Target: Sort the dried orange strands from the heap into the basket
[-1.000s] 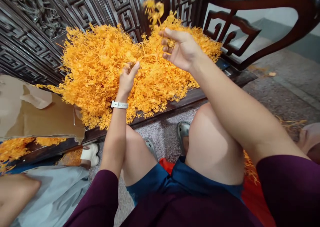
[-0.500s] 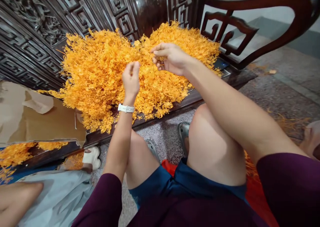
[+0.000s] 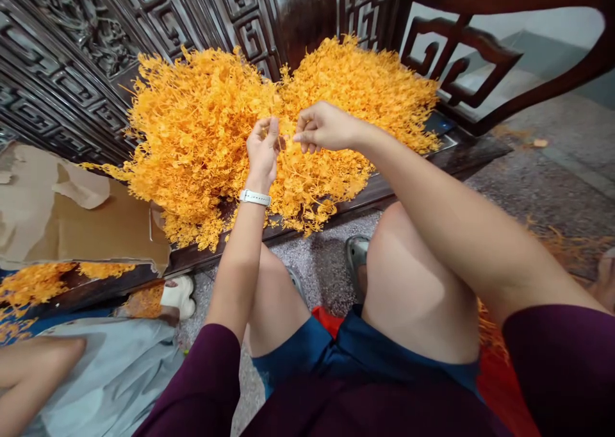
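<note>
A large heap of bright orange artificial flower sprigs [image 3: 192, 116], with thin stems and small frilly heads, covers the dark wooden bench. In front of its middle, my left hand [image 3: 262, 150] is closed, thumb pressed near the fingertips, with a white band at the wrist. My right hand [image 3: 327, 127] faces it from the right, fingers curled into a pinch. Only a small gap separates the fingertips. Any small orange piece in either pinch blends into the heap behind, so what they hold cannot be made out.
Carved dark wood [image 3: 230, 14] backs the bench, and a curved armrest [image 3: 480, 91] stands at the right. Torn cardboard [image 3: 96, 225] lies at the left above more orange sprigs [image 3: 38, 286]. Beside me sits another person in a pale grey garment [image 3: 115, 366]. Red material [image 3: 504, 386] shows lower right.
Both hands have come closer together, and the right fingers have curled in from a looser pose. The left hand has turned slightly. The whole view has shifted a little.
</note>
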Demonstrator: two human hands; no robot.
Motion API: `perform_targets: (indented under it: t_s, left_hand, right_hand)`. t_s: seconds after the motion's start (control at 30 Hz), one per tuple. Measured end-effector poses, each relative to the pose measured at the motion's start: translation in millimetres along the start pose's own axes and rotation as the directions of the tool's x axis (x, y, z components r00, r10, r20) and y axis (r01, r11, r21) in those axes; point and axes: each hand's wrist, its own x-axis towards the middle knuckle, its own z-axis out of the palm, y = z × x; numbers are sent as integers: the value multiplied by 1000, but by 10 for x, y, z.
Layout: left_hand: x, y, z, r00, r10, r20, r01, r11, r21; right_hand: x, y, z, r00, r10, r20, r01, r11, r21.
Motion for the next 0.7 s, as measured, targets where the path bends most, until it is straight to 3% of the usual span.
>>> perform_targets:
  t_s: [0.1,0.2,0.5,0.7]
  left_hand:
    - [54,9,-107,994,-33,-104,35,999,22]
    - [75,56,-193,988,-51,-146,49,999,-13]
    - [-5,4,-85,998,-60,3,60,993,-103]
    - [36,-46,-6,990,-100,-98,94,994,-62]
  right_hand:
    - [-84,-177,72,997,-13,73,18,998,-61]
    - [-125,-300,142,999,0,52,10,981,-194]
    - [-69,-238,244,998,-47,-45,14,830,-558]
    - [-28,-296,260,989,-139,46,137,762,-633]
